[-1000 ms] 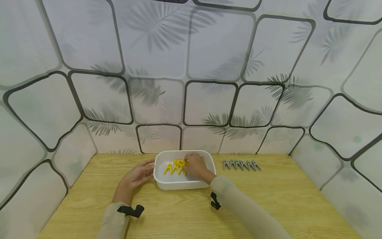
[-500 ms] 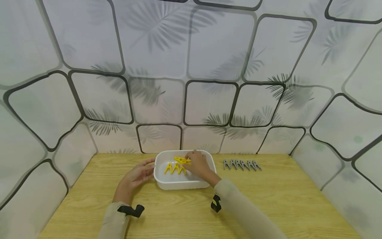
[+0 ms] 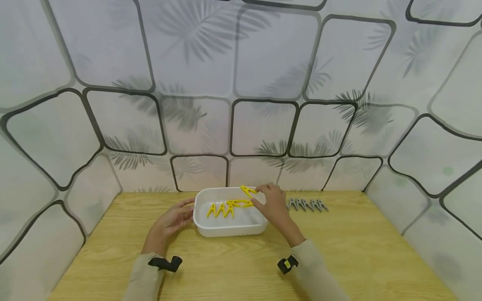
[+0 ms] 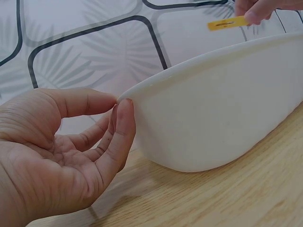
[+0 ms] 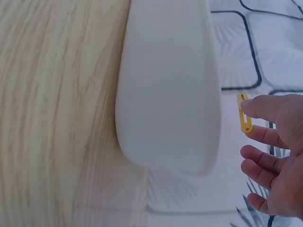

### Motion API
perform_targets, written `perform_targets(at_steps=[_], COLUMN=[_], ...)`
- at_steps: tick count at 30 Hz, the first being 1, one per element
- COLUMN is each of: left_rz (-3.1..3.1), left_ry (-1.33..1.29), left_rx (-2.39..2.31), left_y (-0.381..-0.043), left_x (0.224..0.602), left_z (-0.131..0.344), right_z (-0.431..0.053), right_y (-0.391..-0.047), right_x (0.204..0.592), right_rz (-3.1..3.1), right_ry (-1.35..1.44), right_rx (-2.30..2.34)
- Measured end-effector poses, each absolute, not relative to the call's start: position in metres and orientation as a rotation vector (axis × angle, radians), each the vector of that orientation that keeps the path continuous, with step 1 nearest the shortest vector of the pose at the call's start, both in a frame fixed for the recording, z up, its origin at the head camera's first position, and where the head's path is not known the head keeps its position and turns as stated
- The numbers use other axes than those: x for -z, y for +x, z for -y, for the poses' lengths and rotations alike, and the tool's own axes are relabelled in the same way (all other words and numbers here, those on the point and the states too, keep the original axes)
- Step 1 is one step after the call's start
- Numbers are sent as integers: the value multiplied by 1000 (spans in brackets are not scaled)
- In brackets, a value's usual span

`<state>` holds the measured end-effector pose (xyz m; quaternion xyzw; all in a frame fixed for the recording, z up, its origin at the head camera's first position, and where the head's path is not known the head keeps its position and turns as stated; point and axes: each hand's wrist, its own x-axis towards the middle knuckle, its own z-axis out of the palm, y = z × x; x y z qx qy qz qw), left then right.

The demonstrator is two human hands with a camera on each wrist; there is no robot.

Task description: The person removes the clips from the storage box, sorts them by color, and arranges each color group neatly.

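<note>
A white plastic tub [image 3: 231,231] stands on the wooden table. Inside lie several yellow clothespins [image 3: 221,210], some side by side in a row and more lying flat at the back right. My left hand [image 3: 174,219] touches the tub's left end with its fingertips; in the left wrist view the fingers [image 4: 124,118] meet the rim. Between thumb and forefinger my right hand [image 3: 274,203] pinches one yellow clothespin [image 3: 248,192], held above the tub's back right rim. In the right wrist view this clothespin [image 5: 245,113] shows edge-on, with the other fingers loosely bent.
To the right of the tub, several grey clothespins [image 3: 306,205] form a row near the table's back edge, partly covered by my right hand. A patterned backdrop [image 3: 263,129] rises behind and on both sides of the table [image 3: 226,267].
My right hand has lifted a yellow clothespin from the tub and moved up and to the right, toward the grey row. The left hand stays at the tub's left end.
</note>
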<state>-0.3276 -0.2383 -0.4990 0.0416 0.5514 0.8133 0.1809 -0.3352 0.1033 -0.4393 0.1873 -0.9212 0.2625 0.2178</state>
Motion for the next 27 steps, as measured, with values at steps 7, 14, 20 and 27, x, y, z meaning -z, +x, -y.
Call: perform_targets(at_steps=[7, 14, 20, 27], left_rz=[-1577, -1566, -1620, -1570], left_ry=[87, 97, 115, 131], left_rx=[-2279, -2265, -2262, -2274], left_y=[-326, -328, -329, -330], left_x=[502, 497, 494, 494], left_z=[238, 234, 237, 233], right_z=[-141, -172, -193, -220], right_y=[-324, -320, -317, -314], right_x=[444, 447, 444, 446], right_rz=[2579, 2588, 2607, 2674], right_ry=[363, 251, 252, 211], right_rx=[-806, -796, -715, -578])
